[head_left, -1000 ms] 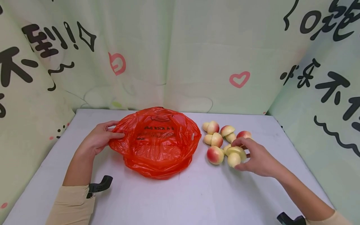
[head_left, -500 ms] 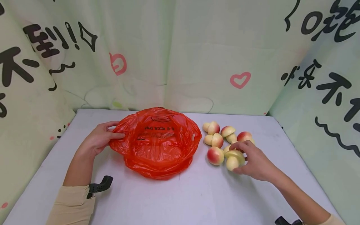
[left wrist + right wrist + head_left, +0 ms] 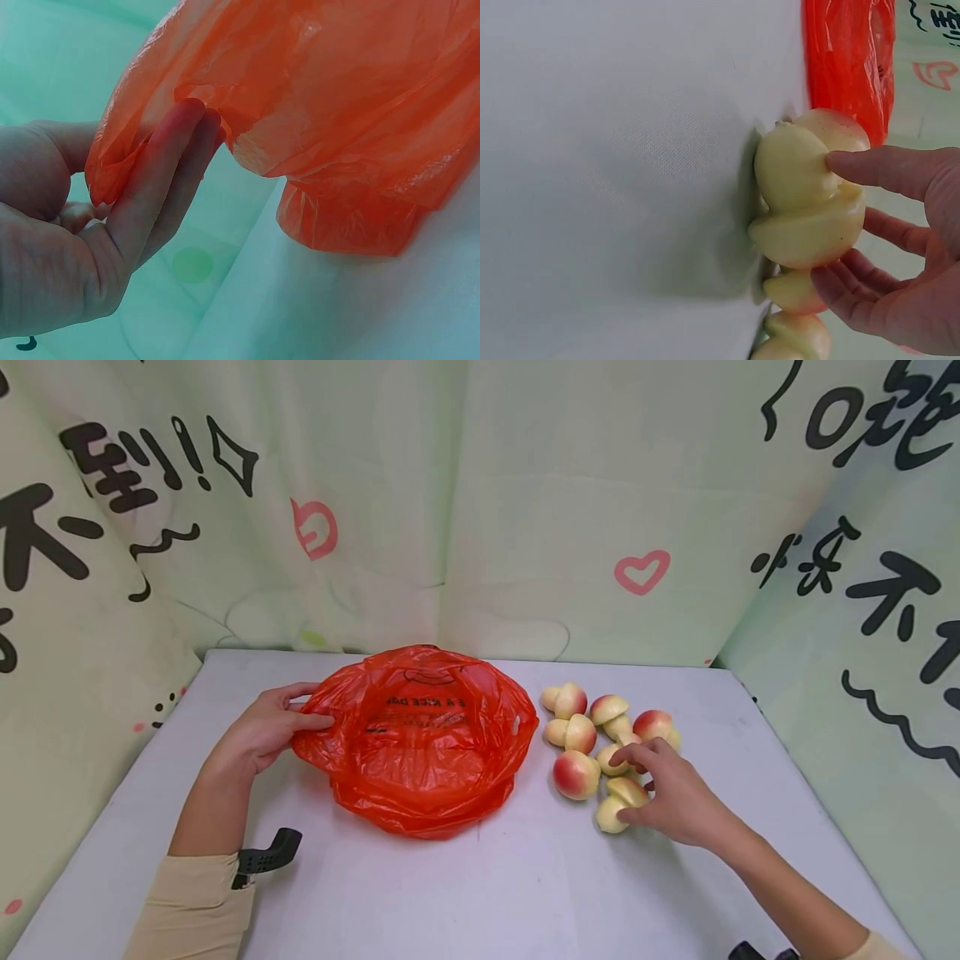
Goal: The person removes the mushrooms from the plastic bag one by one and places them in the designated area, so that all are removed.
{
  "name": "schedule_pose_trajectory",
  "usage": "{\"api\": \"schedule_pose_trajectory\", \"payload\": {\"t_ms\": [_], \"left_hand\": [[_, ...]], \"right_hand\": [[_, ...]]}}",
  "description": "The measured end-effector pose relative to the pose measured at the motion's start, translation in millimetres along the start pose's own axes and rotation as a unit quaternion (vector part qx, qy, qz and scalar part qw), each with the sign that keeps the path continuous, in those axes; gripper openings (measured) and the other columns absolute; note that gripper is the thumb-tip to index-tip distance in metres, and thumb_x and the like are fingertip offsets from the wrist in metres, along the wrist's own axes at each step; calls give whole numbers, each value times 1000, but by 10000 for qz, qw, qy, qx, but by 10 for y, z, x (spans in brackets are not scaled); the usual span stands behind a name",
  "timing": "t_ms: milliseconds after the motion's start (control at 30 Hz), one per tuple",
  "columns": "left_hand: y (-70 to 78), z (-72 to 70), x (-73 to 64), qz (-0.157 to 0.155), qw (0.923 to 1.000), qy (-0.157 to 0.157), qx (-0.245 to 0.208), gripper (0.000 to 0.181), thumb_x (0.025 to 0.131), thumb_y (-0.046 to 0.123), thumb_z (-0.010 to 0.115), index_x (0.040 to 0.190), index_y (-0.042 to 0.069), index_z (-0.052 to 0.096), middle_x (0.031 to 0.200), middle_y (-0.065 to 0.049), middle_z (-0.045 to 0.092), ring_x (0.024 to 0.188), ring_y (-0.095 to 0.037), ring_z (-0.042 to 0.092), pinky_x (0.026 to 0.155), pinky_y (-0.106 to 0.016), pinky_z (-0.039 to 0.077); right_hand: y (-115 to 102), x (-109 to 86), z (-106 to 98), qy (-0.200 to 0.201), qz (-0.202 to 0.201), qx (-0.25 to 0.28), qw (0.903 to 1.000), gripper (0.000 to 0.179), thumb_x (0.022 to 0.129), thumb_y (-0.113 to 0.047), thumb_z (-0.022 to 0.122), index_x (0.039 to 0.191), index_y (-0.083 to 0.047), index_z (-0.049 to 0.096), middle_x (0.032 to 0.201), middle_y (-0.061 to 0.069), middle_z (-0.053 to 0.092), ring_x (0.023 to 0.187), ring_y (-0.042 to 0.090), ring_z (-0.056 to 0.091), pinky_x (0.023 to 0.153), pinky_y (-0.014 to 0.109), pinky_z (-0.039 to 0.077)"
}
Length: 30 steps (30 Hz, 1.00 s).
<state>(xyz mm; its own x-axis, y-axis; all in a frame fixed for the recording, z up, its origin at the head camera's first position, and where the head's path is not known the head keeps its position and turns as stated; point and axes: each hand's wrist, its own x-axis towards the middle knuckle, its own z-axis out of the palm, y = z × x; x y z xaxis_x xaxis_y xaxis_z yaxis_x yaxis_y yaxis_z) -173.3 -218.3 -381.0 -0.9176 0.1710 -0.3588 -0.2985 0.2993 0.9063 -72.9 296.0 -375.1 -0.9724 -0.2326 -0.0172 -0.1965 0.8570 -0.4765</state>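
On the left, a red plastic bag with dark print stands with its mouth spread wide. My left hand grips its left edge; in the left wrist view, the thin film runs between thumb and fingers. At the right, my right hand curls round a pale mushroom-shaped piece low over the table. The right wrist view has the thumb on its rounded stem and fingertips by the cap. Several similar red-and-cream mushroom pieces lie clustered just beyond that hand.
A white-covered table carries everything. Printed pale green curtains enclose its back and sides. Black wrist mounts are worn on the forearms.
My right hand has moved slightly toward the near side and left, lowering and turning the mushroom piece. More of the piece behind it now shows. The left hand and bag stay put.
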Motion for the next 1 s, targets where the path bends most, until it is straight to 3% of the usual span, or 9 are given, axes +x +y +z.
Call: {"api": "schedule_pose_trajectory", "payload": {"t_ms": [567,1000], "left_hand": [[30,17,-23,-8,9999,59,113,79,100,21,69,165,7,26,152,-27,49,93,-13,70,84,-28,63],[24,8,-21,-17,9999,80,104,79,100,21,70,165,7,26,151,-26,49,94,-13,70,84,-28,63]], "right_hand": [[-40,48,38,166,-70,50,9998,49,72,-11,94,114,-8,69,109,9,58,100,24,63,83,45,62],[-49,52,62,383,-359,36,9986,45,72,-9,93,112,-9,71,110,8,60,98,23,64,84,41,62]]}}
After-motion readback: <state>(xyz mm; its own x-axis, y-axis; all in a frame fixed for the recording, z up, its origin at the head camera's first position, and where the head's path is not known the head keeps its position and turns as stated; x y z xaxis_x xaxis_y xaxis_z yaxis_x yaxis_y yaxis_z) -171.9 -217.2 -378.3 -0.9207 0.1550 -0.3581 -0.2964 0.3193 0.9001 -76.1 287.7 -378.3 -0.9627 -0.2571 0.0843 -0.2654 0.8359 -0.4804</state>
